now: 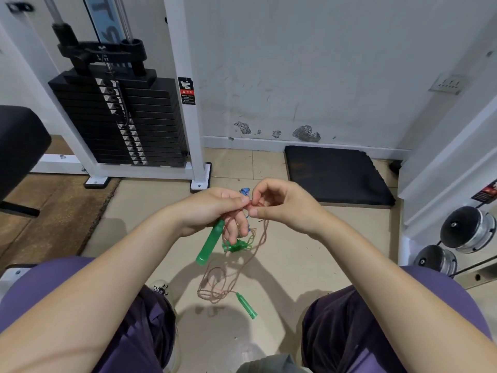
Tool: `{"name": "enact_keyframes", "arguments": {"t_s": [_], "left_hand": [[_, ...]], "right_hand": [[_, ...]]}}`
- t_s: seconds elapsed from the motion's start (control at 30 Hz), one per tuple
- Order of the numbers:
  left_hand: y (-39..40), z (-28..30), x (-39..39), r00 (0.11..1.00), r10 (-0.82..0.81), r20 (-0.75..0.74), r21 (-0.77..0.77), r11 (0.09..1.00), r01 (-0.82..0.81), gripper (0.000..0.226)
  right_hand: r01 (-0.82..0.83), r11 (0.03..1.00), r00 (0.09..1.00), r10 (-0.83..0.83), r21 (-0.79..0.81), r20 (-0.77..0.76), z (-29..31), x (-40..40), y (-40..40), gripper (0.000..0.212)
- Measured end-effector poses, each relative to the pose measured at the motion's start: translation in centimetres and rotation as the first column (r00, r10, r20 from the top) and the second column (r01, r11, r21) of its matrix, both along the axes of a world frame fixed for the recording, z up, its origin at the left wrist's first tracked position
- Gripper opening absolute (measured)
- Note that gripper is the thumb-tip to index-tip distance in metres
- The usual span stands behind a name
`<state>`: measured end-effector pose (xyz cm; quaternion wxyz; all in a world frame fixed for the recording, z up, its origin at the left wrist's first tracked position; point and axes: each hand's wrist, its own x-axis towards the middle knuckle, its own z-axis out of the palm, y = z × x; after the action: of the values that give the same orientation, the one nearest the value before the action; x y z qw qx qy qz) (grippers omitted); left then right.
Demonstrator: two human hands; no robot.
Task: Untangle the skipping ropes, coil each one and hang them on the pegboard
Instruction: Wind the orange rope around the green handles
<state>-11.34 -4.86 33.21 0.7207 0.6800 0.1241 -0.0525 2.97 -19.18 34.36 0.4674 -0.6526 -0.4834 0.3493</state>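
Your left hand (212, 211) is curled around the tangled orange cord (243, 261), thumb pressed to its forefinger at the knot, with a green handle (211, 243) held under its fingers. That handle's long axis slants from the palm down towards the near left, its open end lowest. Your right hand (279, 204) pinches the same knot between thumb and curled forefinger, touching your left fingertips. A bit of blue rope (244, 191) shows just beyond the two hands. From the knot the cord hangs in loose loops to the tiled floor (309, 254) between your knees. A second green handle (246, 305) dangles at the near end, tilted, its wide end pointing near right. A black mat (336, 176) lies far right against the wall.
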Motion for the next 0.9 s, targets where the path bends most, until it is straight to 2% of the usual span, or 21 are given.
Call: {"name": "enact_keyframes", "arguments": {"t_s": [0.27,0.47,0.6,0.67,0.73,0.8,0.83,0.9], "left_hand": [[0.3,-0.1,0.0,1.0,-0.013,0.018,-0.128,0.992,0.016,0.028],[0.1,-0.4,0.0,0.999,-0.041,0.001,-0.081,0.996,0.041,0.03],[0.8,-0.1,-0.3,1.0,-0.011,-0.007,0.007,1.0,0.011,0.035],[1.3,0.1,-0.5,0.998,0.069,0.011,0.024,0.997,-0.069,0.033],[1.7,0.1,-0.5,0.988,0.151,0.032,0.043,0.987,-0.152,0.028],[1.7,0.0,-0.4,0.983,0.179,0.045,0.073,0.981,-0.182,0.028],[1.5,-0.2,-0.3,0.984,0.172,0.044,0.073,0.982,-0.175,0.028],[0.9,-0.4,-0.1,0.991,0.131,0.036,0.072,0.988,-0.133,0.027]], "right_hand": [[0.04,0.997,0.994,-0.046,0.061,0.098,0.2,-0.4,0.1,0.02],[0.058,0.996,0.971,-0.071,0.064,0.227,0.2,-0.3,0.2,0.019],[0.179,0.978,0.921,-0.205,0.109,0.332,0.2,1.0,0.0,0.015],[0.329,0.931,0.893,-0.361,0.155,0.268,0.3,2.1,-0.1,0.02],[0.442,0.877,0.889,-0.456,0.188,0.037,0.6,3.0,-0.4,0.019],[0.417,0.889,0.903,-0.383,0.187,-0.194,1.0,3.2,-0.7,0.017],[0.36,0.916,0.918,-0.315,0.176,-0.241,1.2,3.0,-0.8,0.022],[0.208,0.969,0.957,-0.174,0.132,-0.231,1.0,2.2,-0.8,0.035]]}}
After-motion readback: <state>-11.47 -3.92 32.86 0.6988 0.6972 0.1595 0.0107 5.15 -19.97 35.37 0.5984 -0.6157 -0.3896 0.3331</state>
